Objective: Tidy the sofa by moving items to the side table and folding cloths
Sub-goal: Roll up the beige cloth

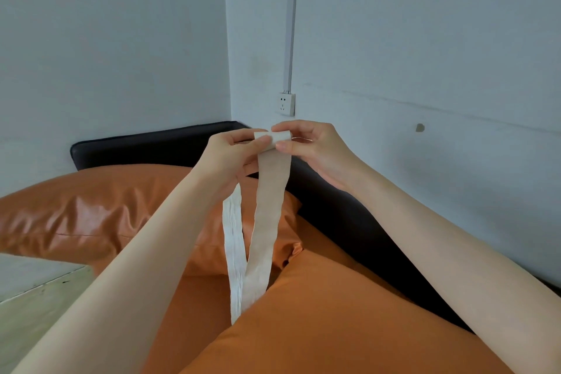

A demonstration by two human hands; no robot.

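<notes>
A long beige cloth strip (268,206) hangs in a loop above the orange sofa seat (318,313). Its top end is rolled into a small coil held up in front of the wall corner. My left hand (230,158) pinches the coil from the left with thumb and fingers. My right hand (315,152) pinches it from the right. The strip's whiter, creased other part (235,252) drops from under my left hand, and the loop's bottom lies near the seat.
An orange leather cushion (91,212) leans against the black sofa frame (136,146). A pale side table (33,288) stands at the lower left. A wall socket (286,103) and a cable duct sit in the corner.
</notes>
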